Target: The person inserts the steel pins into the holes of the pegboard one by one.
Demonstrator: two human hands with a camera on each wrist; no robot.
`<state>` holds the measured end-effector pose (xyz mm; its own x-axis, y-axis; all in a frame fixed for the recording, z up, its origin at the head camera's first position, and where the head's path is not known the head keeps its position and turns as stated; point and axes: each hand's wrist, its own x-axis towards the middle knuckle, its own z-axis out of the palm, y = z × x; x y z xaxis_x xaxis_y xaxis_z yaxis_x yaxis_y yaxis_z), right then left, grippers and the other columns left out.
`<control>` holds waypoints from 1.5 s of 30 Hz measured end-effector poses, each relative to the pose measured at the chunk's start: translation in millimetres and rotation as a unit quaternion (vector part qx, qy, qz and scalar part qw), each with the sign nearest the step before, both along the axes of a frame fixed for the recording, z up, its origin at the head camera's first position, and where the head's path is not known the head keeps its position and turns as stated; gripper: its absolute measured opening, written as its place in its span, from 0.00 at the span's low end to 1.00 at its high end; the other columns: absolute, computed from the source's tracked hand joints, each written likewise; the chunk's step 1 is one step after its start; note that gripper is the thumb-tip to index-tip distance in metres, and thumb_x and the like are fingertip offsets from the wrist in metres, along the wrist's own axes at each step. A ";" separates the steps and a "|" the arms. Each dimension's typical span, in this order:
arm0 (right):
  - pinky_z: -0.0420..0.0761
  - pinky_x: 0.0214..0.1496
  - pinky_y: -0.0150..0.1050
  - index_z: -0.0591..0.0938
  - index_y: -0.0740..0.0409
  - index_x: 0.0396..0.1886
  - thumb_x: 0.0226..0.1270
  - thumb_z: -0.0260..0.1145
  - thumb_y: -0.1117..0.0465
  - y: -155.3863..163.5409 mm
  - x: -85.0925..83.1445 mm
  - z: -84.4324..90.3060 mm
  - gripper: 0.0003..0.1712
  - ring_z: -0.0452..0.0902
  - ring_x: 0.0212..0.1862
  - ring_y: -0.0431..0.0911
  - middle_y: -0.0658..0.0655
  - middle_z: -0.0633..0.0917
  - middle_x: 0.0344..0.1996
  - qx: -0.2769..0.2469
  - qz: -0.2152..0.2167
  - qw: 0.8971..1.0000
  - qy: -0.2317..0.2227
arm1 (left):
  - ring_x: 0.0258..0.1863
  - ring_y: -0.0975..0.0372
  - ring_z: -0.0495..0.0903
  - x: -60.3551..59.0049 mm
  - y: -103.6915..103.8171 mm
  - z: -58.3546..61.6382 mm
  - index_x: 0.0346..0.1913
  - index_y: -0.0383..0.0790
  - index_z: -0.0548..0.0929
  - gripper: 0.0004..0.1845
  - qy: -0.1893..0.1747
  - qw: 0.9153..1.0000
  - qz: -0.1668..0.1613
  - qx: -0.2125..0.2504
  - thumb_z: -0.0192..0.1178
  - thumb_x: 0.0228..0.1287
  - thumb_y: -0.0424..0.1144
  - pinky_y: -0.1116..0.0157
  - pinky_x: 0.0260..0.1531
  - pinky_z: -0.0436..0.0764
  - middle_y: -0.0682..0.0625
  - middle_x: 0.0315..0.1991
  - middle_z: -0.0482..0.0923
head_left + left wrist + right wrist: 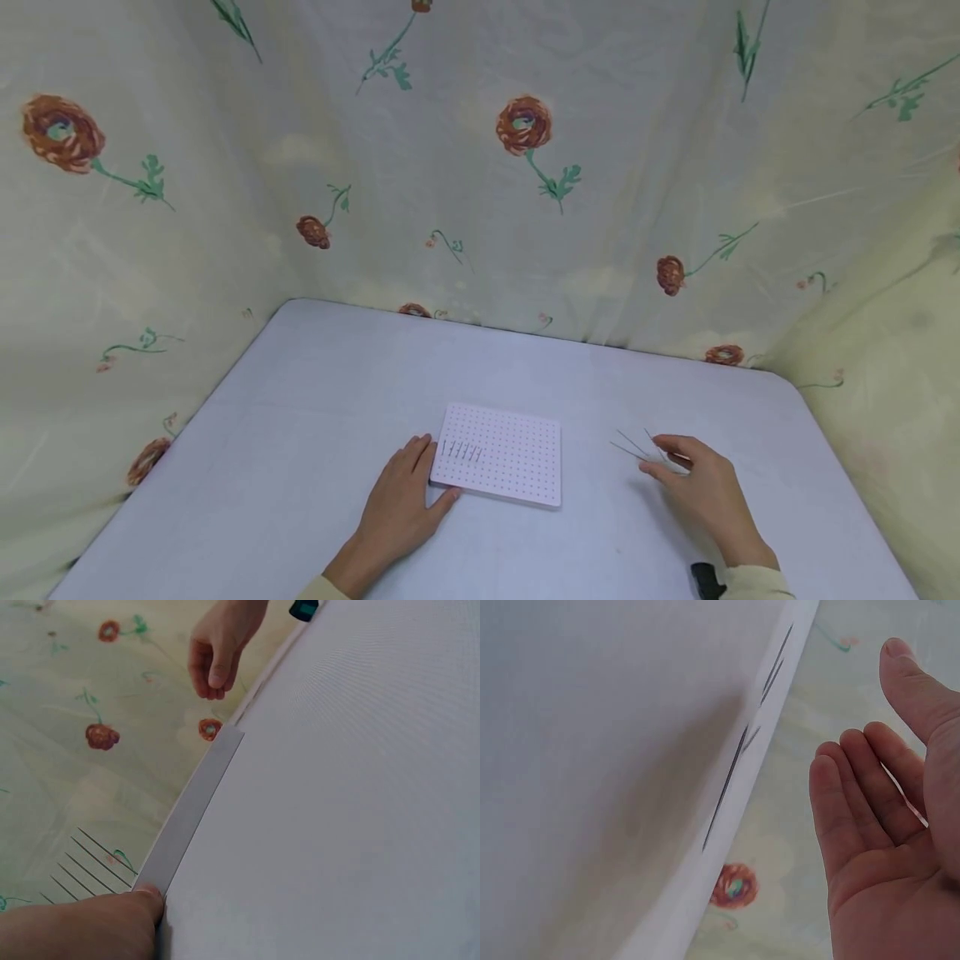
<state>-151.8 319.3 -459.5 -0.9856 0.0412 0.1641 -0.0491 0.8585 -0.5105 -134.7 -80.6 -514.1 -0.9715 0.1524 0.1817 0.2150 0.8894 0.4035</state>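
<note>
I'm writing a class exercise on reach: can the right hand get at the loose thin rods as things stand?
Probably yes: the right hand hovers open close by, and nothing visible blocks the loose rods.

Left hand (pixel 401 504): bottom, left of centre, thumb spread
Right hand (pixel 703 492): lower right, fingers bent, thumb apart

Head view: from above the near side, facing forward and down across the tabletop (pixel 262 492) to the flowered curtain (pixel 600 192), the widest and farthest
Left wrist view: low and steeply tilted, close by the left hand (pixel 90 926), facing past the perforated board (pixel 195 802) toward the right hand (pixel 223 649)
Right wrist view: tilted, near the right hand's palm
Head and right wrist share: thin sticks (pixel 724 791)
</note>
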 end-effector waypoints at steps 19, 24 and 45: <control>0.76 0.53 0.56 0.75 0.62 0.59 0.51 0.73 0.44 56.3 3.6 -10.3 0.40 0.78 0.53 0.63 0.67 0.78 0.54 0.044 0.008 0.998 -0.037 | 0.72 0.51 0.58 0.3 -0.4 1.4 0.68 0.37 0.65 0.42 -0.011 1.000 -0.001 0.007 0.59 0.57 0.61 0.52 0.71 0.59 0.44 0.70 0.61; 0.76 0.54 0.56 0.73 0.65 0.61 0.51 0.73 0.43 60.2 3.9 -13.8 0.43 0.75 0.55 0.64 0.69 0.78 0.54 0.034 0.001 0.996 -0.078 | 0.72 0.52 0.58 0.9 -0.7 0.2 0.68 0.37 0.65 0.42 -0.007 1.000 -0.002 0.004 0.58 0.58 0.62 0.52 0.71 0.59 0.44 0.70 0.62; 0.75 0.49 0.57 0.80 0.64 0.54 0.53 0.71 0.45 63.2 -5.5 -20.7 0.34 0.76 0.49 0.62 0.65 0.80 0.47 0.075 0.011 0.995 -0.058 | 0.72 0.52 0.58 -0.5 -0.5 1.5 0.69 0.38 0.65 0.42 -0.012 1.000 -0.002 0.003 0.58 0.58 0.62 0.53 0.71 0.59 0.45 0.71 0.61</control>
<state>-157.3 382.5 -480.3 -0.9987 0.0036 0.0509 -0.0161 0.9247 -0.3803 -135.2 -81.2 -512.6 -0.9751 0.1550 0.1584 0.2081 0.8861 0.4142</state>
